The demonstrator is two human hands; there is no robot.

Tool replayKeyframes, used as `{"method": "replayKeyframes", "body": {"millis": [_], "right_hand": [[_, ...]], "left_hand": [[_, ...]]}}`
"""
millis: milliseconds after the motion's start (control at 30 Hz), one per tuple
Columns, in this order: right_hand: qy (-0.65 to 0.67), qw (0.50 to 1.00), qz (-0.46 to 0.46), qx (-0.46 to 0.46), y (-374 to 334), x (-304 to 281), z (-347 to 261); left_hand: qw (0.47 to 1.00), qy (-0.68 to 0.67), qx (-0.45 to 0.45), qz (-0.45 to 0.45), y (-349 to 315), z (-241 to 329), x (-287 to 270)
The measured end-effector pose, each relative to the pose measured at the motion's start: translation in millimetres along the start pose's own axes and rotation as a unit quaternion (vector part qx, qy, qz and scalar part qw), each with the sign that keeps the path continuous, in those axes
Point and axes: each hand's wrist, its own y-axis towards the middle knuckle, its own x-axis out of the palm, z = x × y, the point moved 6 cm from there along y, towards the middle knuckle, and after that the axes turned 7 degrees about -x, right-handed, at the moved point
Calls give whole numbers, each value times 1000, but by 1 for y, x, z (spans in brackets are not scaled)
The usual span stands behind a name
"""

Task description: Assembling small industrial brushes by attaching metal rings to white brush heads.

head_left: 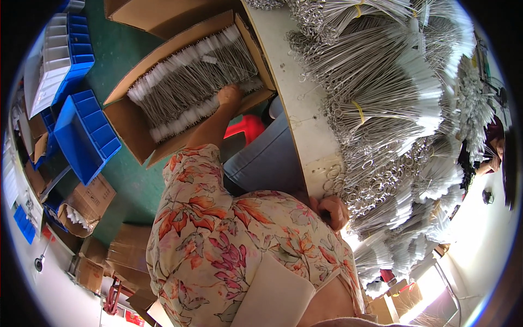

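Note:
My left hand (229,96) reaches over the near side of an open cardboard box (126,121). It looks closed, and what its fingers hold, if anything, is hidden. Packed inside the box are rows of thin wire brushes (192,82) with white bristle ends. By the table edge, close to my body, my right hand (332,211) is curled; I cannot make out anything in its fingers. Just beyond it lie the ring-shaped wire handles (354,199) of more brushes, heaped on the table.
The pale table (308,117) carries several brush bundles (392,103), some with yellow ties. Blue bins (87,136) stand at the left over a green floor (133,188). More cardboard boxes (90,204) sit lower left. A red stool (248,128) shows beside my leg. Another person's hand (490,163) is at the far right.

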Motion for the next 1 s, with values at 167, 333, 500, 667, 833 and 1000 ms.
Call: {"method": "replayKeyframes", "body": {"millis": [167,333,500,667,833,1000], "right_hand": [[-23,999,-13,19,-4,-2,1],[4,999,-37,7,-8,1,2],[17,998,-58,-12,-8,-2,6],[48,995,-82,-26,-11,0,5],[78,989,-112,-49,-8,0,6],[90,985,-136,-56,-12,-1,10]], "left_hand": [[994,60,90,-14,-10,32,-19],[982,135,134,14,8,54,-75],[986,-136,34,94,22,55,-66],[836,-531,-126,46,42,-3,-3],[584,-766,-268,4,58,-14,13],[735,-564,-375,13,38,17,-24]]}}
